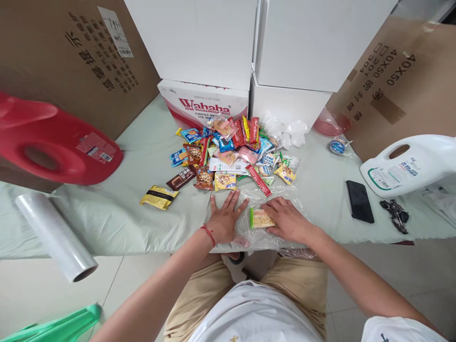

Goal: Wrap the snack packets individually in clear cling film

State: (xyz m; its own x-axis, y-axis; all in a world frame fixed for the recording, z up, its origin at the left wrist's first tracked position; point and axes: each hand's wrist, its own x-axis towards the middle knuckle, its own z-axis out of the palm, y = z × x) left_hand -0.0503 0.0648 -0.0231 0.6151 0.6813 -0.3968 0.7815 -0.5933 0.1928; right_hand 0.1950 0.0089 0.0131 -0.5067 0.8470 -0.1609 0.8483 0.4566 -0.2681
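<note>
From the head view, my left hand lies flat and spread on the clear plastic sheet at the desk's near edge, pinning it down. My right hand rests open over the cracker pack, fingertips touching it, holding nothing closed. The pack sits on the sheet between my hands, just short of the snack pile toward the far edge. To do this well, I judge the sheet should stay taut under the left palm while the right keeps the pack square and centred, so the film lies without wrinkles. The film roll overhangs the near left corner.
</note>
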